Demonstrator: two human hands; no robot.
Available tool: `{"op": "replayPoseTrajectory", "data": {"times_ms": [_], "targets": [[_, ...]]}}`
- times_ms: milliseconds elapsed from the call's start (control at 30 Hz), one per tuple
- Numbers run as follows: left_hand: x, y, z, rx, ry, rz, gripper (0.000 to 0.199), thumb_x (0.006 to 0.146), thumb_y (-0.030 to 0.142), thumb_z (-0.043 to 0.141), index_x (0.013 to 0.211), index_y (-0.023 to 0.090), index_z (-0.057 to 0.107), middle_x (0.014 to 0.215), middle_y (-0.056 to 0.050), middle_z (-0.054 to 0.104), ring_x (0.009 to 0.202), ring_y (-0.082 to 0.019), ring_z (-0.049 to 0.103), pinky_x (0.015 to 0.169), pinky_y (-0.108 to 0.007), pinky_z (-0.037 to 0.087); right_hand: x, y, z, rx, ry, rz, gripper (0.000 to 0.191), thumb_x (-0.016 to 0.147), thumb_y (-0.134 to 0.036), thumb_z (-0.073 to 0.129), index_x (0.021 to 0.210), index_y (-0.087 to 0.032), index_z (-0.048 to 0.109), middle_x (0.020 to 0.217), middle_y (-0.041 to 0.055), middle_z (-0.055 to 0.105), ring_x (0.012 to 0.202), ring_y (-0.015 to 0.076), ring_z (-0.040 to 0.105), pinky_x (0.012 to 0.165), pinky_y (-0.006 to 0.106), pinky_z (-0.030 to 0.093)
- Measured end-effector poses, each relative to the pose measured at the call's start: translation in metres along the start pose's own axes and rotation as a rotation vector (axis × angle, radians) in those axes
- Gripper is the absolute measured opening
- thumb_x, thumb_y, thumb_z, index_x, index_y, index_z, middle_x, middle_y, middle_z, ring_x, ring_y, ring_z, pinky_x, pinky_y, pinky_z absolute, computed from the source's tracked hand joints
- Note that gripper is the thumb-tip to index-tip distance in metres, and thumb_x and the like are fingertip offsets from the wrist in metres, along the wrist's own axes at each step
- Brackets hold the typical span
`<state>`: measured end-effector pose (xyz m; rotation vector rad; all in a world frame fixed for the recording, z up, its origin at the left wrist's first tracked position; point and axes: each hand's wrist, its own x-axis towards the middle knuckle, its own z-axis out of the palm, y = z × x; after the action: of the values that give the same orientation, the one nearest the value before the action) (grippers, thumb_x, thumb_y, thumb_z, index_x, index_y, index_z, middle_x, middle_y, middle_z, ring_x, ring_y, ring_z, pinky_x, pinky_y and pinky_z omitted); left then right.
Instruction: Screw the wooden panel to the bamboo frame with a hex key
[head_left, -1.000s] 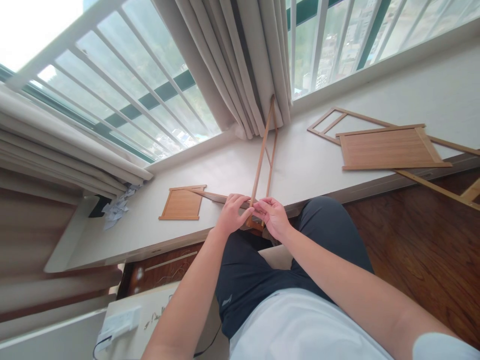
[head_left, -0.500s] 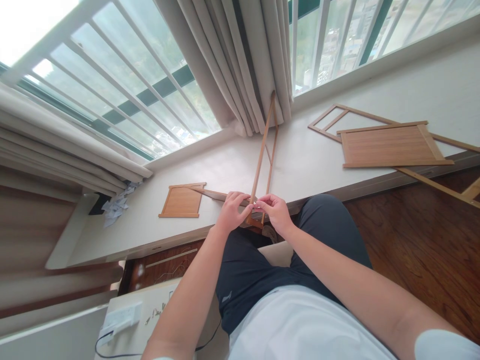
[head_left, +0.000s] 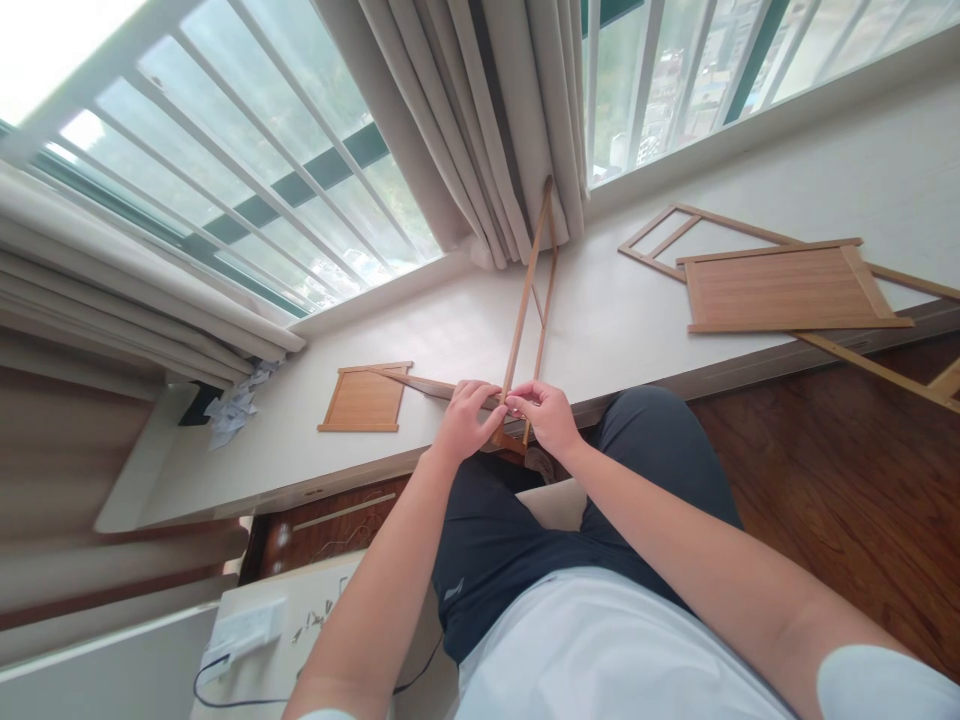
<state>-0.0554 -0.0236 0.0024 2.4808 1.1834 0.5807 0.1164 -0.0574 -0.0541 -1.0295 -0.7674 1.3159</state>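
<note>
A narrow wooden frame [head_left: 522, 315] leans from the curtain down to my lap, its lower end between my hands. My left hand [head_left: 469, 420] is wrapped round the frame's left bar near its lower end, where a wooden panel [head_left: 429, 387] meets it. Close against the same bar, my right hand [head_left: 546, 415] is pinched on something too small to make out. The fingertips of both hands nearly touch.
On the white sill [head_left: 600, 330], a small wooden panel [head_left: 365, 398] lies left; a larger one [head_left: 784, 288] rests on a ladder-like frame [head_left: 675, 236] at right. Lower left, a white table [head_left: 330, 577] holds small metal parts [head_left: 313, 620] and a power strip [head_left: 244, 635].
The fingers of my right hand have shifted slightly left, closer to the bar. My left hand keeps its grip, and the view has moved very slightly.
</note>
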Motion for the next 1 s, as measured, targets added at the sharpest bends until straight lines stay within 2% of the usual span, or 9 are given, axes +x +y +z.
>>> {"op": "replayPoseTrajectory", "data": {"times_ms": [267, 467, 700, 1000], "targets": [[0.0003, 0.0026, -0.0008, 0.006, -0.023, 0.016, 0.023, 0.096, 0.031, 0.064, 0.116, 0.020, 0.066, 0.115, -0.009, 0.069, 0.114, -0.027, 0.058, 0.104, -0.045, 0.049, 0.0009, 0.0026, 0.0011, 0.057, -0.008, 0.060, 0.028, 0.072, -0.046, 0.089, 0.079, -0.022, 0.075, 0.075, 0.0025, 0.075, 0.068, 0.0194, 0.068, 0.062, 0.031, 0.060], [0.0015, 0.0084, -0.0003, 0.030, -0.027, -0.004, 0.028, 0.092, 0.026, 0.066, 0.119, 0.020, 0.065, 0.117, -0.010, 0.068, 0.115, -0.029, 0.057, 0.106, -0.046, 0.047, -0.0002, 0.0072, 0.0004, 0.095, -0.014, 0.062, 0.029, 0.069, -0.043, 0.092, 0.081, -0.024, 0.073, 0.077, 0.0012, 0.075, 0.068, 0.0197, 0.069, 0.059, 0.031, 0.059], [0.0032, 0.0071, 0.0010, 0.016, -0.041, -0.020, 0.044, 0.094, 0.024, 0.063, 0.137, 0.023, 0.058, 0.125, -0.009, 0.067, 0.118, -0.028, 0.056, 0.110, -0.047, 0.044, -0.0008, 0.0035, 0.0021, 0.090, -0.014, 0.069, 0.027, 0.070, -0.042, 0.091, 0.079, -0.023, 0.075, 0.073, 0.0010, 0.074, 0.066, 0.0194, 0.067, 0.061, 0.032, 0.060], [0.0035, 0.0058, -0.0010, 0.051, -0.065, -0.037, 0.040, 0.095, 0.022, 0.061, 0.135, 0.022, 0.061, 0.121, -0.009, 0.068, 0.119, -0.029, 0.056, 0.109, -0.048, 0.046, 0.0044, 0.0039, 0.0033, 0.053, -0.011, 0.050, 0.022, 0.071, -0.039, 0.090, 0.081, -0.023, 0.079, 0.078, 0.0023, 0.077, 0.071, 0.0209, 0.070, 0.068, 0.034, 0.062]]}}
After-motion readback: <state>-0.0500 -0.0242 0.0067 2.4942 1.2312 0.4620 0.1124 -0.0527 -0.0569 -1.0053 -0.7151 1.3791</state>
